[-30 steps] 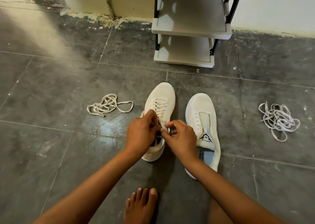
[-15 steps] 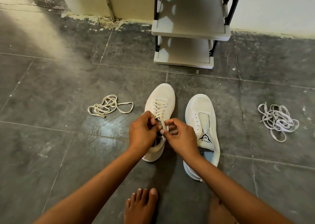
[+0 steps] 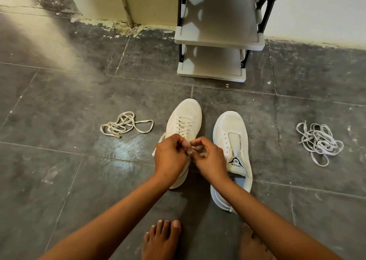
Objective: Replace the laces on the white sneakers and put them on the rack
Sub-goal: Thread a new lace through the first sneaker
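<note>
Cream lace (image 3: 183,126) is running up the front of the laced sneaker (image 3: 185,121), and the left hand (image 3: 171,157) and right hand (image 3: 210,159) are meeting over its tongue, each pinching an end of that lace between curled fingertips, knuckles nearly touching. Just right of the pinch the unlaced sneaker (image 3: 231,139) is lying with its tongue showing, a loose cream lace (image 3: 124,125) is lying well to the left and a tangle of white laces (image 3: 318,142) well to the right. The rack (image 3: 217,40) is standing beyond the hands against the wall, and a bare foot (image 3: 161,240) is resting on the grey floor tiles (image 3: 69,170) below them.
</note>
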`<state>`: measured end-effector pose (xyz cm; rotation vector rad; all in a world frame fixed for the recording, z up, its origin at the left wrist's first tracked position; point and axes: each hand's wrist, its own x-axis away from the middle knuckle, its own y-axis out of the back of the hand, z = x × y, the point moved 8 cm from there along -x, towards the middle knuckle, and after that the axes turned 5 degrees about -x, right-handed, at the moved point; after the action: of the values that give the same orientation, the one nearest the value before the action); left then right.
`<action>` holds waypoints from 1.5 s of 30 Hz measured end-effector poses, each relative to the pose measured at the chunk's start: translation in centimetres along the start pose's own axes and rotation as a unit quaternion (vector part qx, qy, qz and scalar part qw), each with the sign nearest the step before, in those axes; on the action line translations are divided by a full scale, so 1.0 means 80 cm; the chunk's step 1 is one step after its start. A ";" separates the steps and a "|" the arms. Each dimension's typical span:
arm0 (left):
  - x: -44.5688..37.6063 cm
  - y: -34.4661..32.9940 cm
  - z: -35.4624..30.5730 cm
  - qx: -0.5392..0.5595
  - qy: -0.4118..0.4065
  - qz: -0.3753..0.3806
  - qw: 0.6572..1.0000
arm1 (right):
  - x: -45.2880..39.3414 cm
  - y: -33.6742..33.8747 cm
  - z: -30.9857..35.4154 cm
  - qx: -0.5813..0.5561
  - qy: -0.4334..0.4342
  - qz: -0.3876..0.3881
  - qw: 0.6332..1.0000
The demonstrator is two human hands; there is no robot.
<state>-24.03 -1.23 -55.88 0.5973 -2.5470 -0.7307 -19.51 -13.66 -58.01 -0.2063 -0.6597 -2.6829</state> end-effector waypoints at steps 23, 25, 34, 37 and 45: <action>-0.040 0.049 0.055 0.010 0.120 0.131 0.984 | -0.010 0.000 -0.004 -0.003 0.001 -0.063 0.998; -0.041 0.061 0.028 0.075 0.087 0.110 0.987 | -0.010 0.001 -0.002 0.007 0.000 -0.062 0.998; -0.050 0.060 -0.027 -0.258 -0.179 0.052 0.948 | -0.010 0.004 0.003 0.057 -0.004 -0.057 0.997; -0.047 0.036 0.014 -0.305 -0.115 0.096 0.940 | -0.010 0.003 0.002 0.062 -0.009 -0.052 0.997; -0.051 0.023 0.016 -0.362 -0.133 0.084 0.919 | 0.001 0.092 0.149 -0.248 0.140 -0.091 0.954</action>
<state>-21.82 2.71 -56.93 0.0249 -2.2520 -1.6583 -16.08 -14.09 -44.43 0.1146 0.0945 -2.9289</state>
